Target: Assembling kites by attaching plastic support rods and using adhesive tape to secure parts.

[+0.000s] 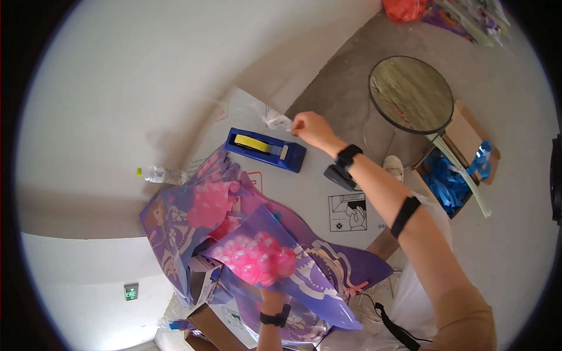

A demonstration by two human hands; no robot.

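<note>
My right hand (316,130) is closed in a pinch on a thin, crumpled strip of clear film (277,120), above the far part of the white board. Just nearer stands a blue tape dispenser (293,157) holding a yellow-cored roll (252,143). My left hand (272,298) reaches into purple and pink printed plastic film (252,257); its fingers are hidden there. The film shows pink balloon clusters and lies in several overlapping layers. Part of a small printed box (205,275) shows between its folds.
A water bottle (161,174) lies by the wall at left. A round stool (411,93) and an open carton with blue plastic (448,181) stand at right. A brown carton (213,330) sits lower left. Red and purple bags (404,9) lie on the far floor.
</note>
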